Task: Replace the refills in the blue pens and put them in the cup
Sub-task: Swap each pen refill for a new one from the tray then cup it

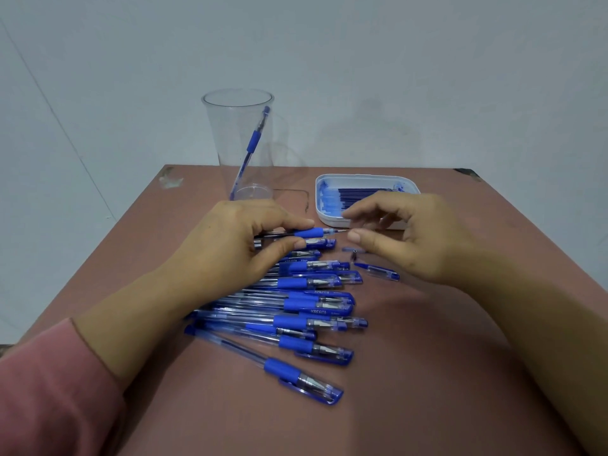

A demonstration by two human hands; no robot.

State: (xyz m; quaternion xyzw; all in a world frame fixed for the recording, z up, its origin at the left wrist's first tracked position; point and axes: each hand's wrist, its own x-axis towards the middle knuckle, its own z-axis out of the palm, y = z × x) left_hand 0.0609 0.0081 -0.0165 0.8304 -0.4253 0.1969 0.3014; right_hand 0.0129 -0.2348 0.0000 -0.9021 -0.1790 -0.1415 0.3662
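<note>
Pen (312, 232) pinched by left hand (237, 240), right hand (416, 238) near its tip

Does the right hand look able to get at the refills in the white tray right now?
Probably yes. The right hand holds nothing and is right by the tray, which has no lid, and the refills lie exposed with nothing between.

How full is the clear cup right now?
Nearly empty. The clear cup stands upright and holds one blue pen, which leans against its wall. The other pens lie on the table.
</note>
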